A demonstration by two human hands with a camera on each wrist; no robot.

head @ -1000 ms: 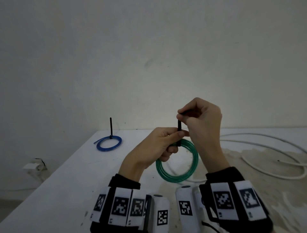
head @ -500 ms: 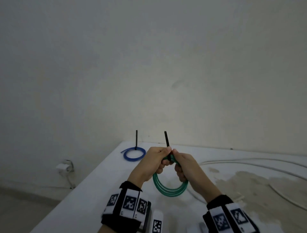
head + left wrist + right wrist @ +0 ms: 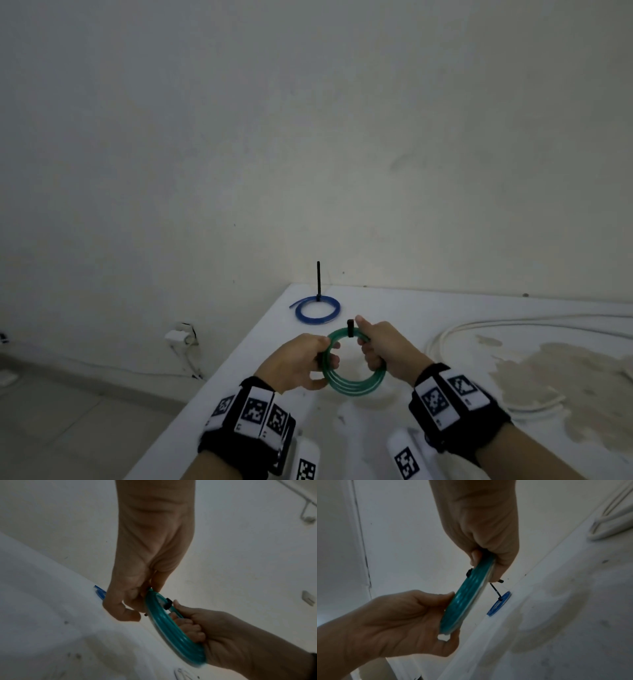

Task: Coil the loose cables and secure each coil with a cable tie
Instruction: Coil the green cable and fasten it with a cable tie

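Observation:
A green cable coil (image 3: 356, 385) is held above the white table (image 3: 239, 383) between both hands. My left hand (image 3: 323, 356) grips its left side, fingers curled round the strands. My right hand (image 3: 364, 342) grips the right side, thumb on top. A black cable tie (image 3: 350, 328) wraps the coil's top beside the right thumb, and only a short stub shows. The left wrist view has the green coil (image 3: 171, 626) edge-on with the tie's head (image 3: 169, 603). In the right wrist view the green coil (image 3: 467, 601) carries the tie (image 3: 469, 573).
A blue coil (image 3: 318, 310) lies near the table's far corner, its black tie tail (image 3: 318, 281) standing upright. A loose white cable (image 3: 513, 323) snakes over the table's right side by a brown stain (image 3: 555, 377). The table's left edge drops to the floor, with a wall behind.
The right hand was pulling the tie's tail upward. Both hands have since lowered and moved apart onto the coil's two sides. The long upright tail no longer shows.

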